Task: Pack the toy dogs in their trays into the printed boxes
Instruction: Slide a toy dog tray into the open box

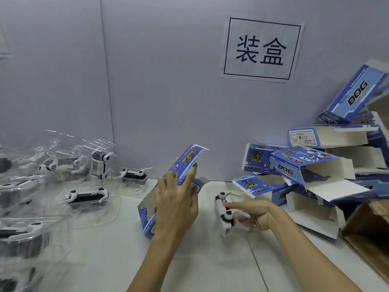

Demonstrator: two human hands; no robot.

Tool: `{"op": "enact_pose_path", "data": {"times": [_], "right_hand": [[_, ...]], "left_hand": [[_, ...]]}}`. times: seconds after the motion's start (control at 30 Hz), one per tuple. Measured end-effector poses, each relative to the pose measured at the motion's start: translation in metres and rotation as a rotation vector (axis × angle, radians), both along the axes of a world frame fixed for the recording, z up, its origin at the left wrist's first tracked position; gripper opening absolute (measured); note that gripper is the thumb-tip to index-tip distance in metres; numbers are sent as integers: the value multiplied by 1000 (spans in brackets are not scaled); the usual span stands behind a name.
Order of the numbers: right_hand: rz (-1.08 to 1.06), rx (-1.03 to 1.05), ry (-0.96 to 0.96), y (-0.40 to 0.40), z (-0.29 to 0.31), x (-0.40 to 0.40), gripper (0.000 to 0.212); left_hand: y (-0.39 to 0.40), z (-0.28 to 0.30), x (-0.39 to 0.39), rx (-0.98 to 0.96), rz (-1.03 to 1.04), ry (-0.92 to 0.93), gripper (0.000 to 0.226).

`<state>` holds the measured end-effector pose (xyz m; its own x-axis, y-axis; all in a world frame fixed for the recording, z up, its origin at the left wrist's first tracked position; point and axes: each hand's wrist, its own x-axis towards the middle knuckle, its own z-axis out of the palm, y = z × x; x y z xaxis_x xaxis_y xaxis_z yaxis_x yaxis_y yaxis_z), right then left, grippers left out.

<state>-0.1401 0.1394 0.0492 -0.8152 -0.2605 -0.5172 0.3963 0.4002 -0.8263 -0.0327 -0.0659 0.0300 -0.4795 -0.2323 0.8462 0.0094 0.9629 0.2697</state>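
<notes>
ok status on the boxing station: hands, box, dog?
Left hand holds printed box tilted up, end flap open. Right hand grips toy dog in its tray on table, not yet in. Path between them unobstructed.

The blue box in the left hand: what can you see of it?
The blue box looks like thin printed cardboard, white inside, with a yellow dog picture and a cut-out window on its face. It stands tilted, lower end on the white table, top flap open. The left hand grips it from the near side; nothing visibly inside yet.
</notes>
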Motion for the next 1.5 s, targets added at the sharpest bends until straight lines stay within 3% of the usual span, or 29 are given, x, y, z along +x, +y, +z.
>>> {"op": "enact_pose_path", "data": {"times": [0.2,0.3,0.5,0.7,0.8,0.93,1.07,1.23,1.33,1.43,1.5], "right_hand": [[-279,-602,63,-6,44,-7,18],[-359,-804,74,-10,73,-6,18],[-351,-753,-17,-41,86,-2,17],[-392,-572,-94,-39,93,-11,42],[-419,-534,-81,-33,96,-16,20],[-402,-573,-104,-32,94,-19,15],[-498,-649,-239,-38,82,-17,7],[-501,-610,-101,-56,76,-12,8],[-614,-563,67,-66,68,-7,4],[-753,-634,200,-71,61,-3,30],[-720,-631,238,-71,59,-2,41]], "left_hand": [[2,2,1,25,-91,-10,61],[7,2,1,21,-130,-31,61],[20,-6,-3,-61,-162,-34,72],[23,-9,-5,-163,-161,-56,74],[24,-9,-6,-194,-174,-61,65],[26,-8,-4,-215,-191,-73,62],[30,-9,-2,-253,-179,-76,77],[31,-10,-2,-254,-128,-48,80],[36,-16,-4,-270,-66,-19,87],[43,-20,-3,-295,-35,-39,95],[45,-18,-3,-259,-95,-10,85]]}}
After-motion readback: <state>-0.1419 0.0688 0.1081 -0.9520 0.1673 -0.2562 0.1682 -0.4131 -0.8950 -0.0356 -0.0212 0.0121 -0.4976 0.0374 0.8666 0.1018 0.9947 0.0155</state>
